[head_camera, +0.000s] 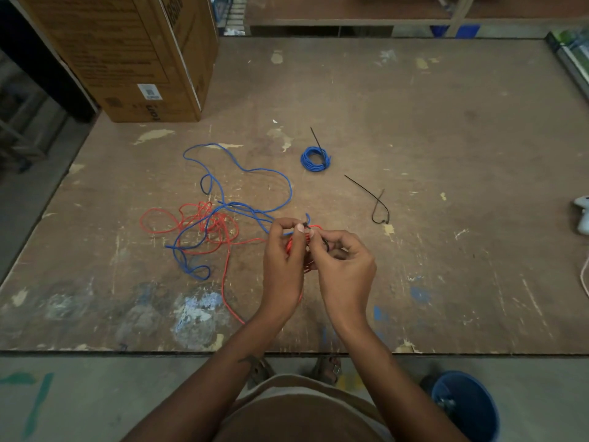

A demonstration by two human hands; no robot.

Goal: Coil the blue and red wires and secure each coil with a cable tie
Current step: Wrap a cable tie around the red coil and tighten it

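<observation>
My left hand [283, 253] grips a small red wire coil [306, 242] above the table's front middle. My right hand [345, 266] pinches a black cable tie [325, 244] wrapped at the coil's top; most of the coil is hidden between the hands. Loose red wire [191, 224] and loose blue wire [242, 173] lie tangled to the left, and a red strand trails from the coil toward the table's front edge. A finished blue coil [315, 158] with a black tie on it sits farther back. A spare looped black cable tie [377, 205] lies to the right.
The worn wooden table [446, 282] carries a large cardboard box [127, 52] at its back left. A white object [583, 215] pokes in at the right edge. A blue bucket [465, 406] stands on the floor at the lower right, near my feet.
</observation>
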